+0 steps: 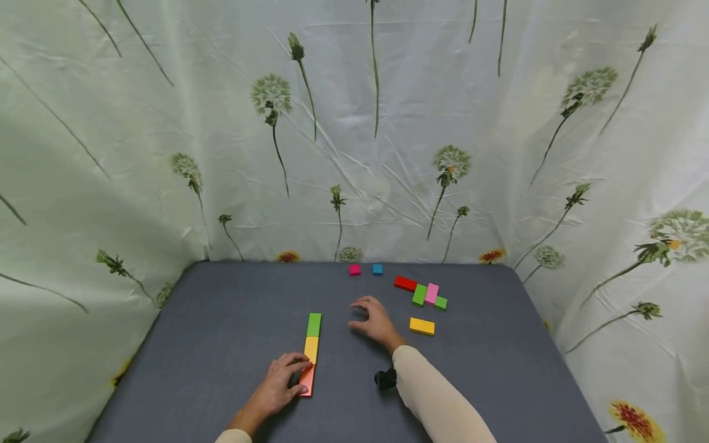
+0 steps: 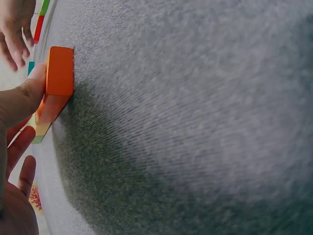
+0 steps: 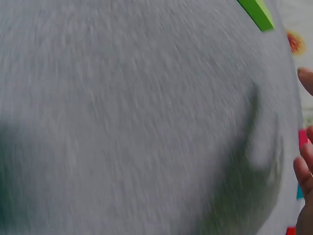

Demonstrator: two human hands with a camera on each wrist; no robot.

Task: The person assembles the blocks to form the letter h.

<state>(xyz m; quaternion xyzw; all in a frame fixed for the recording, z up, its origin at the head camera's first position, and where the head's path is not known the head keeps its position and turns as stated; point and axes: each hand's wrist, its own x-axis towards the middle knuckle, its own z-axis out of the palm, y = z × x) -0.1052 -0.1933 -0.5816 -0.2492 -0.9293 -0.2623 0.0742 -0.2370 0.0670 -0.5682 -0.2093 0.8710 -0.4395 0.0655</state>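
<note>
A straight row of toy blocks lies left of the table's middle: a green block point(image 1: 314, 324) at the far end, a yellow block point(image 1: 312, 348) in between, an orange block point(image 1: 307, 380) nearest me. My left hand point(image 1: 279, 384) holds the orange block, thumb at its near end and fingertips by its joint with the yellow one. In the left wrist view the thumb point(image 2: 32, 90) touches the orange block point(image 2: 60, 73), while other fingers spread apart below. My right hand point(image 1: 376, 323) is over the table right of the row, fingers parted, holding nothing.
Right of my right hand lies a yellow block point(image 1: 422, 326). Beyond it a red block point(image 1: 405, 283), a green block point(image 1: 420, 295), a pink block point(image 1: 432, 293) and a smaller green block point(image 1: 440, 303) cluster. Pinkish-red point(image 1: 355, 269) and blue point(image 1: 378, 269) blocks sit near the back edge.
</note>
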